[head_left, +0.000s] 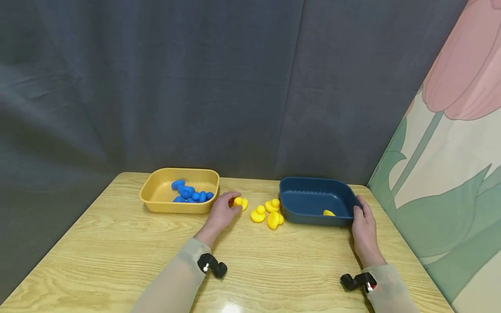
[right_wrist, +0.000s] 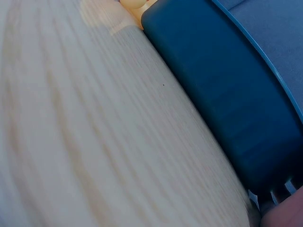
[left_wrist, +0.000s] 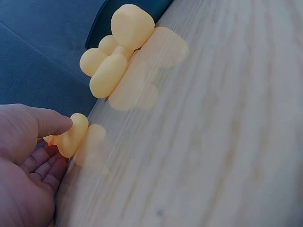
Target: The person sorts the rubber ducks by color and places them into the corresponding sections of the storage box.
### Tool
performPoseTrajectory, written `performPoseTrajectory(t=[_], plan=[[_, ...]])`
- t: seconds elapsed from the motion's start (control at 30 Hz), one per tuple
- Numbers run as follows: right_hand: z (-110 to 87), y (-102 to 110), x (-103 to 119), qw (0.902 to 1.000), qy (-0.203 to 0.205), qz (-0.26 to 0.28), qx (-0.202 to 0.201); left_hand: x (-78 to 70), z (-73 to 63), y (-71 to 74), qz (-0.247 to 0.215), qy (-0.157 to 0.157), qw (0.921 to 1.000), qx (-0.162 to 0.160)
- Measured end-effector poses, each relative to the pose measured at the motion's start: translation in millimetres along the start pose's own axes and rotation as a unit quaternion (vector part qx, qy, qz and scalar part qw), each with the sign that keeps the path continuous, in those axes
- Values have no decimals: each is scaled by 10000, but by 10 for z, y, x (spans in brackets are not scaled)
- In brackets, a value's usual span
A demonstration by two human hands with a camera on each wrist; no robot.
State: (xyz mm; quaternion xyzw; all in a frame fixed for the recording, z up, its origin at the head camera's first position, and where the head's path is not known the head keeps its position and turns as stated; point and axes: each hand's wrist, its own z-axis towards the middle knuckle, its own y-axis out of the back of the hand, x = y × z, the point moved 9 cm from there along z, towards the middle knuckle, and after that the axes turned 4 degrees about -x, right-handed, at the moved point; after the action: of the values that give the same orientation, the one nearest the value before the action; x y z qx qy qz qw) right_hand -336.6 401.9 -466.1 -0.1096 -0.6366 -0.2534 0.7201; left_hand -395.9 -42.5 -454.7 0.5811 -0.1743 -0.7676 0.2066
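My left hand [head_left: 223, 213] is at a small yellow rubber duck [head_left: 243, 203] on the table, its thumb and fingers around the duck's head side. In the left wrist view, the thumb lies against that duck [left_wrist: 75, 135], whose orange beak points toward the palm. Three more yellow ducks stand close together to the right, among them an upright one [head_left: 258, 214] and a tipped one [head_left: 273, 220]. With my right hand [head_left: 365, 226] I grip the right end of a dark blue bin [head_left: 313, 219]. Inside it lies a yellow piece [head_left: 328, 213], partly hidden by the front wall.
A yellow bin [head_left: 176, 208] at the back left holds several rounded blue toys [head_left: 186, 191]. The wooden table [head_left: 274, 269] ends at a dark curtain [head_left: 195, 87] behind and a flower-patterned cloth [head_left: 442, 182] on the right.
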Motion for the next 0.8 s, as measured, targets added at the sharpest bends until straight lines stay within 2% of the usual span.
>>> performPoseTrajectory(t=[0.4,0.8], plan=[[7,3,-70,9996,-145,-161,157,47,-7,-2,-84,50,9999,-89],[4,-4,-9,9999,5,-57,93,15,-4,26,-206,25,9997,-147]])
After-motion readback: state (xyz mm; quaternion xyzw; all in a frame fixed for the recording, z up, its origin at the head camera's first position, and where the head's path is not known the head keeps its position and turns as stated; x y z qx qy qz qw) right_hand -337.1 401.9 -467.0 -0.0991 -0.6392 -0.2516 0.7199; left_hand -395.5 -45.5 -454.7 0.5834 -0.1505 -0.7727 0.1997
